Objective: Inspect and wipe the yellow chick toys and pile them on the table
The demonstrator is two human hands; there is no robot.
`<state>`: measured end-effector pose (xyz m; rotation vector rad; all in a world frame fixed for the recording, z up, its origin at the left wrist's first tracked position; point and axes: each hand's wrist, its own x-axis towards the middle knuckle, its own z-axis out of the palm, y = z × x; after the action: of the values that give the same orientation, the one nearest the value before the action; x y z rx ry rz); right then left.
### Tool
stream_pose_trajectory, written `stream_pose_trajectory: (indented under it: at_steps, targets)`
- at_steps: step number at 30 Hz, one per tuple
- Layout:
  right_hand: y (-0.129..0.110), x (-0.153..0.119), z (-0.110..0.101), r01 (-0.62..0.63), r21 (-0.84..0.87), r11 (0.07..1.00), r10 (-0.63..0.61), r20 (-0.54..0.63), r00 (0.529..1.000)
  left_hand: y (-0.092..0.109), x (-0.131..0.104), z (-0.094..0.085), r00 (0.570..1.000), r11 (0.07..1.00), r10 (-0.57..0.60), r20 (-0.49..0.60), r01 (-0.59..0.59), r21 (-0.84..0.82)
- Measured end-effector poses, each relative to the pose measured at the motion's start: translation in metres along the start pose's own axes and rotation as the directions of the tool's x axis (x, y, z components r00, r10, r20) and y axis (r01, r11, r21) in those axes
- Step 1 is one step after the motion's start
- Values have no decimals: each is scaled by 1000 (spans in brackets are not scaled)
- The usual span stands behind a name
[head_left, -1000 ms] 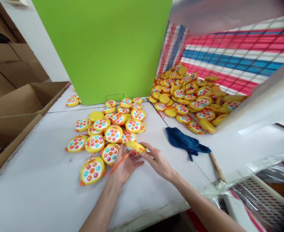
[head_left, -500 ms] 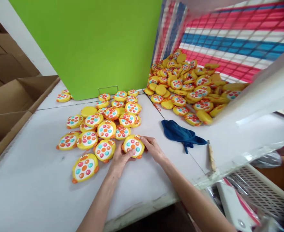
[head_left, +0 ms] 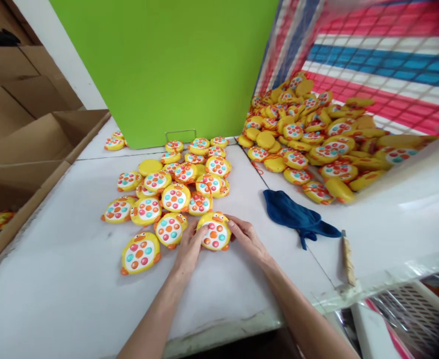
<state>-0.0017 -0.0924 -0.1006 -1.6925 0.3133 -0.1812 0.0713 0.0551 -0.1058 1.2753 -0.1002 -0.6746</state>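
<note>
1. White work surface [head_left: 73,284] extends beneath both hands and to either side; a green panel [head_left: 167,65] stands upright beyond the fingers, with a thin wire handle [head_left: 181,131] near its lower edge.
2. Left hand [head_left: 188,251]: fingers closed on the left side of a yellow duck-shaped toy [head_left: 215,238], thumb laid over its white, dotted face; the other fingers are largely hidden.
3. Right hand [head_left: 251,243]: thumb and fingers drawn in at the toy's right edge, pinching it; the exact contact behind the edge cannot be told.
4. Held item sits between the two sets of fingers, dotted face up, beak and eyes directed away from the wrists.
5. Matching toys [head_left: 175,198] lie in an overlapping group left of and beyond the left fingers, mostly face up; one plain yellow back [head_left: 150,167] is noted. One toy [head_left: 140,253] lies nearest the person, left of the left fingers.
6. Large heap [head_left: 297,144] of the same toys is found beyond and right of the right fingers, in front of a striped sheet [head_left: 383,62] behind mesh.
7. Blue cloth [head_left: 294,212] lies right of the right fingers; a wooden stick [head_left: 348,260] rests farther right.
8. Cardboard box [head_left: 28,167] stands well left of the left fingers, open at the top.
</note>
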Motion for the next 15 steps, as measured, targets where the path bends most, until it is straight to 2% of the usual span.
stream_pose_trajectory:
  at_steps: [5, 8, 11, 13, 15]
  targets:
    - [4, 0, 1, -17, -10, 1000, 17, 22, 1000, 6, -4, 0, 1000, 994, -1, 21, -1, 106]
    - [5, -1, 0, 17, -39, 999, -15, 44, 999, 6, -5, 0, 999, 991, 31, -28, -27, 135]
    - [6, -1, -1, 65, -19, 998, -64, 79, 995, 4, -5, -1, 995, 995, 52, -89, -44, 91]
    - [6, 0, -2, 59, 13, 998, -60, 98, 993, 3, -6, 0, 997, 998, 54, -59, -52, 38]
    - [7, 2, -2, 30, 30, 999, -32, 90, 995, 4, -8, 3, 999, 999, 38, 25, -38, -11]
